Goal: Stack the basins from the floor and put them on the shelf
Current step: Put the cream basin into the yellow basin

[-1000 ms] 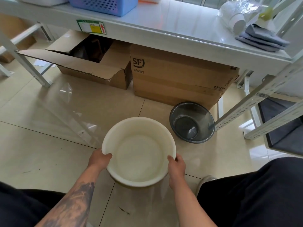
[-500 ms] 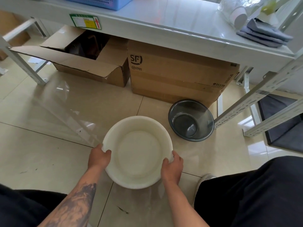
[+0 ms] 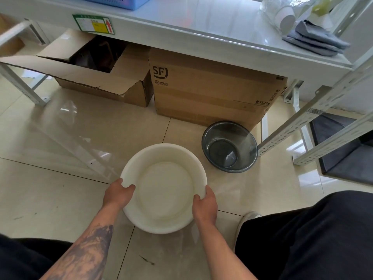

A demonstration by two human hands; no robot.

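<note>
I hold a round white basin (image 3: 164, 186) just above the tiled floor, low in the middle of the view. My left hand (image 3: 118, 194) grips its left rim with the thumb inside. On the right rim my right hand (image 3: 204, 205) grips the same way. A smaller dark grey translucent basin (image 3: 230, 147) sits on the floor to the upper right of the white one, close to a cardboard box. The white shelf (image 3: 201, 23) runs across the top of the view.
Two cardboard boxes stand under the shelf: an open one (image 3: 96, 75) at left and a closed one (image 3: 210, 91). Perforated metal shelf posts (image 3: 314, 112) slant at right. A blue basket (image 3: 117, 2), folded grey cloths (image 3: 314, 40) and a plastic bag lie on the shelf.
The white basin has shifted slightly toward me and tilted a little; my right hand slid further round its right rim. The grey basin has not moved.
</note>
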